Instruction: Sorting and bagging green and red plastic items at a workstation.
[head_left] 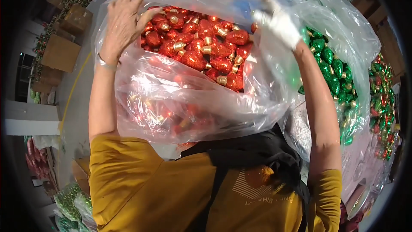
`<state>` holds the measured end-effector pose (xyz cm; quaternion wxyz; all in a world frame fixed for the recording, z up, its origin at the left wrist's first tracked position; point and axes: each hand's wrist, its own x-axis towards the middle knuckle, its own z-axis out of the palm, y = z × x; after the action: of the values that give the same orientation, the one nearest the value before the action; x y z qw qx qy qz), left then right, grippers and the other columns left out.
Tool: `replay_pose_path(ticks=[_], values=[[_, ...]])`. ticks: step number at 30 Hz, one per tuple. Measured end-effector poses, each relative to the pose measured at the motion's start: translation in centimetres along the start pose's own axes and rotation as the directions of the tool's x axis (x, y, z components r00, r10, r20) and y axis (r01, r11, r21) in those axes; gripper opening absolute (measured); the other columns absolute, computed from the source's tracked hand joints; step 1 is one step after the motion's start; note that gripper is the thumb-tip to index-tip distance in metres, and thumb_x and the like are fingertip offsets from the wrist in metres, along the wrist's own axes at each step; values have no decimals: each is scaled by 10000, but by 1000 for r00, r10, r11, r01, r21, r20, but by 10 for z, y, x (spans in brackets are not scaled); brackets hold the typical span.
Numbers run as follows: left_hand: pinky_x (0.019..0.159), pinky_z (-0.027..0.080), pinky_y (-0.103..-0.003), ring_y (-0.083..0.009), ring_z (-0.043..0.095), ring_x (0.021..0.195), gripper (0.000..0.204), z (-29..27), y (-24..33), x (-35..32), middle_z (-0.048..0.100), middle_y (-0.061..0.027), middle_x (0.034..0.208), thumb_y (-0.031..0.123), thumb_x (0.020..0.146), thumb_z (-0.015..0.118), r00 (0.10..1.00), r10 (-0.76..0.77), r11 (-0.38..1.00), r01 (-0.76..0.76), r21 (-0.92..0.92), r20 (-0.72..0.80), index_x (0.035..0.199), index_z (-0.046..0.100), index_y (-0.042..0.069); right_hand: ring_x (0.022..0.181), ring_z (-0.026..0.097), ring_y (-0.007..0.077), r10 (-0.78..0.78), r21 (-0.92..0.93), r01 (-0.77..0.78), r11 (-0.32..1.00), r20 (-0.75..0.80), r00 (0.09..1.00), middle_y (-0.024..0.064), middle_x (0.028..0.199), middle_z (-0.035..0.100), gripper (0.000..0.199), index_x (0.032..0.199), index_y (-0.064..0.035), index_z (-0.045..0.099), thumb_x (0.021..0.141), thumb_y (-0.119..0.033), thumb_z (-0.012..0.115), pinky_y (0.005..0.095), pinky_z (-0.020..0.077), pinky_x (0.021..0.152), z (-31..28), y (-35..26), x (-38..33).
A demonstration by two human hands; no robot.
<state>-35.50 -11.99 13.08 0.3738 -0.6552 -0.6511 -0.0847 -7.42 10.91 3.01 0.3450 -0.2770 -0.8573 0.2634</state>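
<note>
A box point(60, 53) sits to my far left, beyond the yellow line point(74, 88) on the floor point(86, 107).

My left hand point(122, 23) is bare and lies at the left edge of the red bag's mouth. Its fingers are spread apart; no grip on the film shows.

The red bag point(244, 107) is in front of me, clear and loose. Red bulbs point(197, 45), glittered and with gold caps, fill its mouth; more show through the near film. What carries this bag is hidden.

My right hand point(279, 25), in a white glove, is at the right edge of the same mouth. Motion blur covers its fingers; I cannot tell whether they are apart, together or clamped on film.

Step in hand, as I judge it: managing the mouth of the red bag. The next move calls for a sure hold on loose film at both edges, clear of the bulbs.

Right of this, the green bag point(360, 30), also clear, contains green bulbs point(337, 66) with gold caps. At my far right lie mixed red and green ornaments point(382, 103).
</note>
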Motion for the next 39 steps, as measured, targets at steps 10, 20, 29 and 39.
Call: replay_pose_path(ticks=[10, 20, 29, 39], values=[[1003, 382, -428, -332, 479, 1191, 479, 76, -41, -48, 487, -172, 1313, 351, 891, 584, 894, -181, 983, 182, 37, 410, 1269, 530, 62, 1092, 551, 381, 304, -520, -121, 846, 282, 910, 214, 1185, 582, 464, 1208, -80, 580, 885, -412, 546, 395, 456, 908, -8, -41, -37], [994, 357, -448, -245, 556, 1011, 242, 3, 180, -153, 571, -100, 960, 123, 774, 586, 506, 807, 495, -298, -816, 304, 1009, 591, 65, 1113, 563, 341, 424, -467, -147, 872, 569, 704, 206, 1218, 573, 556, 1205, -50, 580, 886, -497, 496, 385, 443, 941, -1, 53, -55], [792, 455, -425, -326, 555, 920, 193, -2, 152, -84, 576, -153, 963, 11, 715, 585, 456, 630, 475, 415, -776, 629, 906, 605, -3, 997, 588, 356, 248, -415, -105, 904, 308, 919, 191, 1021, 629, 410, 1019, -53, 639, 865, -417, 528, 434, 455, 880, 10, 6, -117], [886, 436, -423, -379, 517, 1045, 573, 119, 216, -64, 554, -230, 1084, 67, 652, 653, 746, 569, 646, -146, -749, 345, 1187, 483, -51, 865, 592, 304, 141, -135, -130, 982, 77, 987, 132, 916, 614, 225, 988, -45, 630, 809, -171, 680, 384, 485, 790, -104, -64, -286]])
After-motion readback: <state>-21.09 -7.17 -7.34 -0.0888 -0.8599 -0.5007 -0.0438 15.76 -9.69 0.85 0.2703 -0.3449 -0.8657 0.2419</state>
